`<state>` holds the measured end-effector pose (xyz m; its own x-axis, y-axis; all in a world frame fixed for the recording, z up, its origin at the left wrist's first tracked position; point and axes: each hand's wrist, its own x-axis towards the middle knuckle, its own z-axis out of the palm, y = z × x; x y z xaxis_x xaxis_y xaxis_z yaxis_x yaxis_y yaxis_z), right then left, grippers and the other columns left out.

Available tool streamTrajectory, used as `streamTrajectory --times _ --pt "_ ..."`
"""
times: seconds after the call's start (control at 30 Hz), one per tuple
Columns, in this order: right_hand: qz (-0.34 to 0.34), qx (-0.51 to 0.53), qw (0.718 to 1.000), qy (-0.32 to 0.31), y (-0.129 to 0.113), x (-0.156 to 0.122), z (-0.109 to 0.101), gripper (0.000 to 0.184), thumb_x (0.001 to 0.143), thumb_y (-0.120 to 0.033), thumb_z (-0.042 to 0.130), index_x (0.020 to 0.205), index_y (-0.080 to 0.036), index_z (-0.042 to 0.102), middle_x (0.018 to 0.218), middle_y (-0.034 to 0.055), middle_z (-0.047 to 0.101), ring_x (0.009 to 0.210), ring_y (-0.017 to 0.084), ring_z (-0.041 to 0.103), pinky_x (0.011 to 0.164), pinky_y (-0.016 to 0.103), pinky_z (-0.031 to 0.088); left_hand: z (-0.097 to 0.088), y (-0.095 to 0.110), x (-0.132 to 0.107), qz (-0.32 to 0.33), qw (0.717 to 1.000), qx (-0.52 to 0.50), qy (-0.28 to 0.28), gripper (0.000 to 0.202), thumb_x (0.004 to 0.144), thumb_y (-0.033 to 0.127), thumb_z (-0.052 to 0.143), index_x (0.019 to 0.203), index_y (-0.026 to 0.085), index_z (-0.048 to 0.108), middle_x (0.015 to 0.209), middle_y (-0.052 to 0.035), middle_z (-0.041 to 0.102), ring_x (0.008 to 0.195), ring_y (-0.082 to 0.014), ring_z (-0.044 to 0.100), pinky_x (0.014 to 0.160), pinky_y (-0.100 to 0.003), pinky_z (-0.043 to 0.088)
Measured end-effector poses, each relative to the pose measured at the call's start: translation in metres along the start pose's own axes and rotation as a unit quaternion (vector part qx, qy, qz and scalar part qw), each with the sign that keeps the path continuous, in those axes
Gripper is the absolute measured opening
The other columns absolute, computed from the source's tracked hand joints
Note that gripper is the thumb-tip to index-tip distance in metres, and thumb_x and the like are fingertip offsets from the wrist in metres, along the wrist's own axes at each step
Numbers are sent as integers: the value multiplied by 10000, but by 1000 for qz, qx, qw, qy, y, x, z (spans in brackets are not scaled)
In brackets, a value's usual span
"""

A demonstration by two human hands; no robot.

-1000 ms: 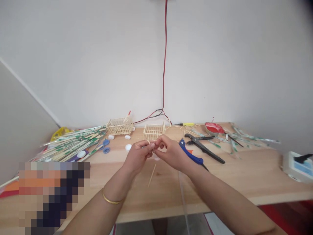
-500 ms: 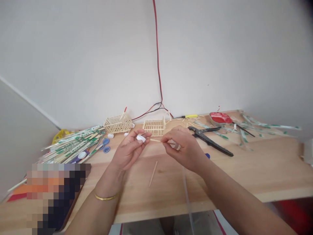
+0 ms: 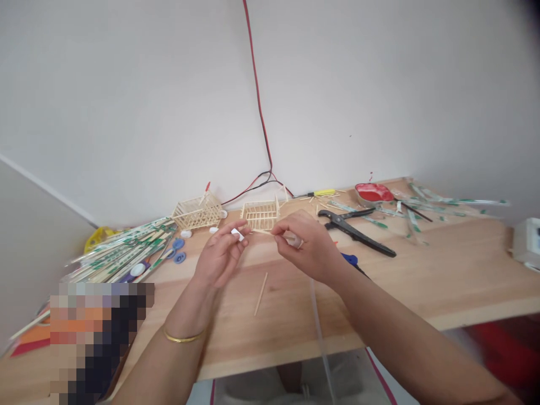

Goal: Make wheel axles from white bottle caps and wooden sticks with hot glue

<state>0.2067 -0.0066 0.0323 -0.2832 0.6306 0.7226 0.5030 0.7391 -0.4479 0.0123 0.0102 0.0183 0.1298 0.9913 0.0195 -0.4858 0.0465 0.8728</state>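
My left hand is raised over the wooden table and pinches a small white cap at its fingertips. My right hand is closed in a pinch on a thin wooden stick that points toward the cap, and a second white cap shows under its fingers. The two hands are a short gap apart. A loose stick lies on the table below them. Two small stick-built baskets stand just behind the hands.
A heap of wrapped chopsticks and blue and white caps lies at the left. Black pliers, a blue tool, a red dish and torn wrappers lie at the right. A red-black cable runs up the wall. A white box sits far right.
My hands were joined together a second ago and have drawn apart, the left keeping the white cap and the right the stick. The view has shifted a little to the right.
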Motion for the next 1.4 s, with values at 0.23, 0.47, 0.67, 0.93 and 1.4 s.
streamTrajectory --times 0.23,0.47,0.67,0.93,1.4 --pt "-8 -17 1000 -16 0 0 -1 105 793 -109 544 821 -194 600 756 7 641 751 154 542 744 307 370 -3 5 -3 -27 998 9 -48 276 739 174 678 1010 118 683 916 -73 667 814 -133 614 614 -191 510" --pt "-31 -40 999 -14 0 -2 1 120 804 -105 537 834 -194 612 786 25 657 787 170 540 773 328 374 0 -1 -5 -20 999 14 -41 278 738 219 695 995 113 698 935 -71 684 802 -123 619 681 -205 541" --pt "-32 -37 999 -15 -1 -2 1 105 818 -120 536 831 -192 611 809 28 656 791 173 528 770 330 378 1 -2 -7 -39 998 21 -38 263 727 228 709 969 127 709 929 -61 703 821 -133 648 762 -215 551" --pt "-35 -28 999 -24 1 -3 3 99 834 -135 528 854 -186 610 823 36 650 808 175 522 782 332 377 1 -3 -6 -43 998 20 -46 262 723 231 714 966 134 711 930 -57 713 829 -129 655 760 -197 553" --pt "-51 -43 997 -45 -2 -3 1 140 890 -184 479 872 -184 618 830 54 659 831 187 525 781 350 378 2 -6 -6 -22 998 48 -24 223 688 228 745 895 147 728 929 -64 714 817 -123 648 813 -241 531"
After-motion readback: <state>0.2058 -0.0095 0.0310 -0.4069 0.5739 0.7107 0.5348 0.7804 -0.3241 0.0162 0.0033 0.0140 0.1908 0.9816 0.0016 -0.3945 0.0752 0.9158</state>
